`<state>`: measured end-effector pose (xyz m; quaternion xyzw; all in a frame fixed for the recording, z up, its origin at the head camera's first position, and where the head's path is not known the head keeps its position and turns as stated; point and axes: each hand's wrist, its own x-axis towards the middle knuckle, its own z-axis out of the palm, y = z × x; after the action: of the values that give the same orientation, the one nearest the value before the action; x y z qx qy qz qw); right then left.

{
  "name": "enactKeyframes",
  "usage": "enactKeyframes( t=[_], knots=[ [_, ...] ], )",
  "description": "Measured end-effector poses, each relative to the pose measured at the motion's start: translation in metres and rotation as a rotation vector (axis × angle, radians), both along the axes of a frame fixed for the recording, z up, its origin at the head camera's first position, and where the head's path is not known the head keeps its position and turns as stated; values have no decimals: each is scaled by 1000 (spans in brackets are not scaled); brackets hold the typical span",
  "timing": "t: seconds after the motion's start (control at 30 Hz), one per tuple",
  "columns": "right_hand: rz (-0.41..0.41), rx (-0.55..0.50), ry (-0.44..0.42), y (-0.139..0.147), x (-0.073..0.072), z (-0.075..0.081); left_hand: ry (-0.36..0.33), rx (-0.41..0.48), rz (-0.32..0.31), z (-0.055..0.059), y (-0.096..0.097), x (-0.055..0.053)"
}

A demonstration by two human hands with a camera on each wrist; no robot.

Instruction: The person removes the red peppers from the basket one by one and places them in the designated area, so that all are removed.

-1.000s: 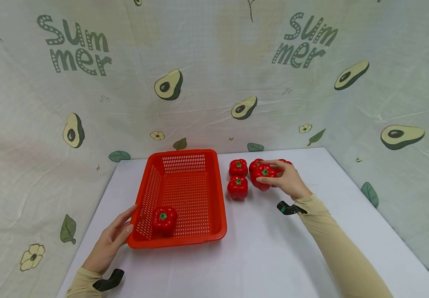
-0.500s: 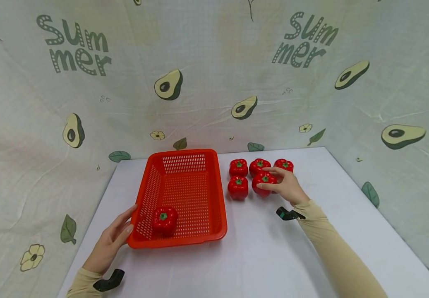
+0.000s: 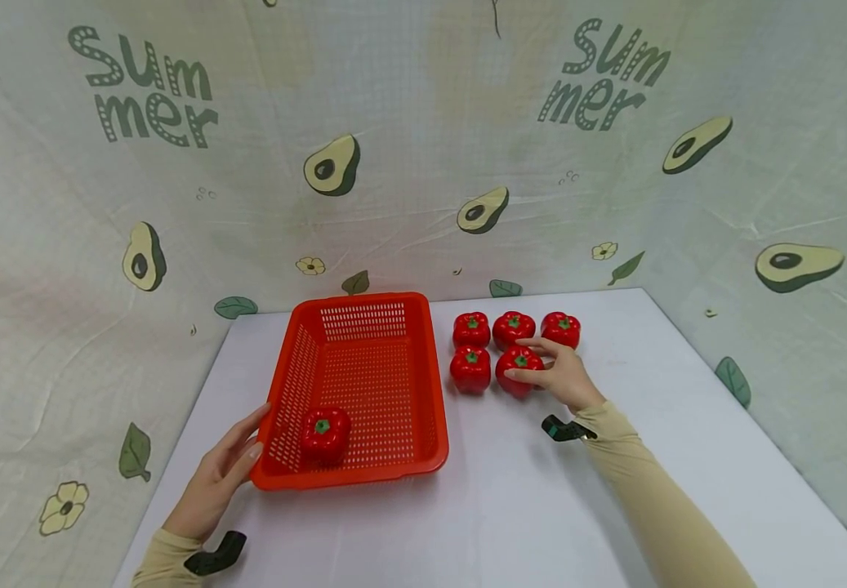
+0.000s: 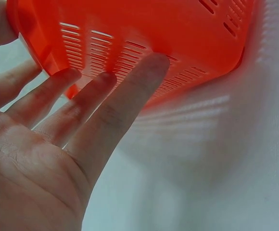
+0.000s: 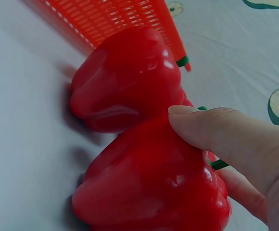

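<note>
My right hand [image 3: 564,377] grips a red bell pepper [image 3: 519,374] with a green stem. In the right wrist view, the thumb [image 5: 211,126] lies on the pepper's upper side. A second bell pepper [image 5: 130,79] is close beside it, to its left in the head view. At the left, my left hand [image 3: 219,472] rests against the near left corner of a red perforated basket [image 3: 434,392]. The left wrist view shows its fingers [image 4: 115,113] fairly straight and spread, with tips at the basket's outer wall. One bell pepper [image 3: 325,436] sits inside the basket.
Behind the gripped pepper, a row of bell peppers [image 3: 471,330] stands on the white table [image 3: 467,523]. The far right one is another bell pepper [image 3: 562,329]. A printed cloth [image 3: 408,98] hangs behind and at both sides.
My right hand has drawn the gripped bell pepper slightly nearer and lower, away from the back row, uncovering the far right pepper. The left hand and the basket have not moved.
</note>
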<state>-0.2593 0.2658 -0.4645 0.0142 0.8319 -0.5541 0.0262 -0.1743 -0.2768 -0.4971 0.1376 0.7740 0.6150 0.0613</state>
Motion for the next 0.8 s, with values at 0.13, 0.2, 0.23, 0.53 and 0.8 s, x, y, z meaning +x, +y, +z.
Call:
enactKeyframes(
  t=[0.13,0.2,0.23,0.53,0.8],
  knots=[
    [-5,25,8,1,-1,-2,1,-13,7,1,1,-1],
    [-8,35,14,1,-2,-3,4,-12,7,1,1,-1],
    [-10,35,17,2,-2,-3,6,-13,7,1,1,-1],
    [-23,75,41,4,-5,-12,3,-30,21,0,1,-1],
    [-28,107,64,1,-3,-12,13,-18,7,1,1,0]
  ],
)
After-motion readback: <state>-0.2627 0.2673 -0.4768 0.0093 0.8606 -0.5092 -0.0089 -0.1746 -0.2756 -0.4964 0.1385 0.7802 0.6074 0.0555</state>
